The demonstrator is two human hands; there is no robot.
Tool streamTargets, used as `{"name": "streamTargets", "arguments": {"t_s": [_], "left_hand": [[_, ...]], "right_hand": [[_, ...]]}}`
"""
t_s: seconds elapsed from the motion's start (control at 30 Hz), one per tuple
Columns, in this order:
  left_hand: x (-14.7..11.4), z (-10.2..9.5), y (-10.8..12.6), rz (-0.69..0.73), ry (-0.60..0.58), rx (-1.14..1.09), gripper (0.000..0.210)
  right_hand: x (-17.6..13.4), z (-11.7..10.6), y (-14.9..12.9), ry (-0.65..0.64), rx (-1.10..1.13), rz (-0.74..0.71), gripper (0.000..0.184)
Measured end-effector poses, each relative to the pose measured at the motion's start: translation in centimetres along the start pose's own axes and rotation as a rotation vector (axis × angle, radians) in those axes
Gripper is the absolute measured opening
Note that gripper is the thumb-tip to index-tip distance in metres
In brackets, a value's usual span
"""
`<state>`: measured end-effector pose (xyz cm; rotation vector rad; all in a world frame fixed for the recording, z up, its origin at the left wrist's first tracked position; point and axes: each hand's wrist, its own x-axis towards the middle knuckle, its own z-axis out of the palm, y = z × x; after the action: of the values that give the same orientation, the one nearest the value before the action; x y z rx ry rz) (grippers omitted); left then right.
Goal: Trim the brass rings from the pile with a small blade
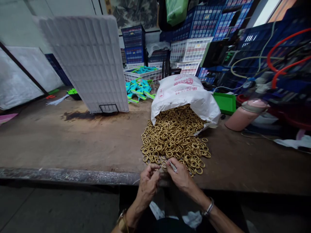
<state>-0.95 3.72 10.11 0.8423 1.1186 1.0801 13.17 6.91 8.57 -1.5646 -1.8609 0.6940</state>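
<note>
Right hand (179, 176) has its fingers and thumb closed on a small silvery tool (173, 167), right at the near edge of the spill in front of the white sack (181, 92). Can't make out what kind of tool. Left hand (148, 183) is across from it, also in front of the sack, fingers curled in close to the thumb. Whether they're pinching anything, honestly can't tell, too small and blurry. Between the two there's at least one of the brown-gold rings (170, 139); can't say if either hand is touching it.

The rest of the rings are heaped in the sack's mouth and fanned out in front of it, almost to the front edge of the table (97, 145).

What I'd worry about: that edge. A forearm or sleeve brushing the near rings could send some to the floor, and the sack's on its side with its mouth open, so a bump or tug could let more slide out. If the tool slips off a smooth ring, it might jab the left fingertips, they're that near.

Further out, a white ribbed panel (85, 58) stands left of the sack. If it's only propped, a knock could tip it. Pink bottle (243, 115) is right of the sack.
</note>
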Motion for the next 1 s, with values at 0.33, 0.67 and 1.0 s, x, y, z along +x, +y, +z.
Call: {"name": "streamTargets", "arguments": {"t_s": [0.33,0.67,1.0], "left_hand": [[0.2,0.2,0.0,-0.104,-0.065,-0.012,0.031],[-0.1,0.1,0.1,0.004,-0.057,-0.027,0.032],[-0.2,0.0,1.0,0.04,-0.069,-0.052,0.028]], "right_hand": [[-1.1,-0.4,-1.3,-0.043,0.096,-0.124,0.014],[-0.6,-0.4,-2.0,-0.129,0.478,0.157,0.014],[-0.8,-0.5,-2.8,-0.296,0.798,0.43,0.022]]}}
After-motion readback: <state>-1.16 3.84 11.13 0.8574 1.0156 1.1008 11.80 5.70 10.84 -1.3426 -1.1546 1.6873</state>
